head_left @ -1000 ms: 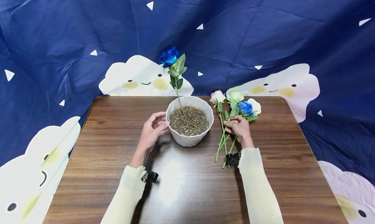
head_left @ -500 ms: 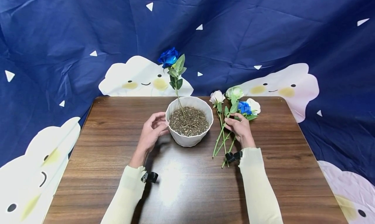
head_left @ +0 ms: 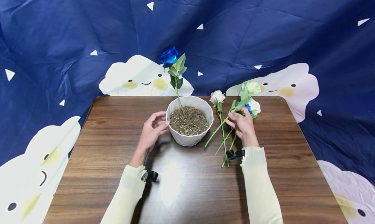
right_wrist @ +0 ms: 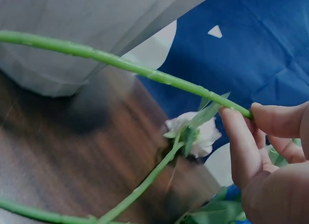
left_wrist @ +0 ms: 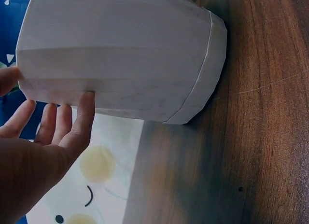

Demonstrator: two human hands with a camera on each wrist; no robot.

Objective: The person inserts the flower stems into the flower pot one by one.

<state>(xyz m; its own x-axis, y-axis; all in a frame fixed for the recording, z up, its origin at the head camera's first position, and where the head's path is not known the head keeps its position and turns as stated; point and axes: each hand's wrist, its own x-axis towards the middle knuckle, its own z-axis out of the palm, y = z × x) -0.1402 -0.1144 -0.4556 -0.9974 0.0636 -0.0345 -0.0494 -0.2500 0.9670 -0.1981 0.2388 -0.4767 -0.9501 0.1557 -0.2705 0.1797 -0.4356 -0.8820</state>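
Observation:
A white faceted flowerpot (head_left: 187,140) holds dark soil (head_left: 193,121) and one upright blue rose (head_left: 170,57). My left hand (head_left: 150,131) rests against the pot's left side, its fingertips touching the wall (left_wrist: 111,64) near the rim. To the right of the pot, my right hand (head_left: 243,125) pinches the green stem (right_wrist: 159,77) of a pale green rose (head_left: 251,87) between thumb and fingers. That stem slants down toward the pot. Beneath and beside this hand lie a pinkish-white rose (head_left: 217,96), a white rose (head_left: 254,106) and a partly hidden blue rose (head_left: 247,107).
Everything stands on a brown wooden table (head_left: 111,146) with rounded back corners. Behind its far edge hangs a dark blue cloth (head_left: 222,38) with smiling white clouds. Loose stems (head_left: 224,142) cross each other on the tabletop right of the pot.
The right hand has drawn the pale green rose off the bunch: its bloom has shifted right and up, and its stem end has swung left toward the pot. The left hand stays put.

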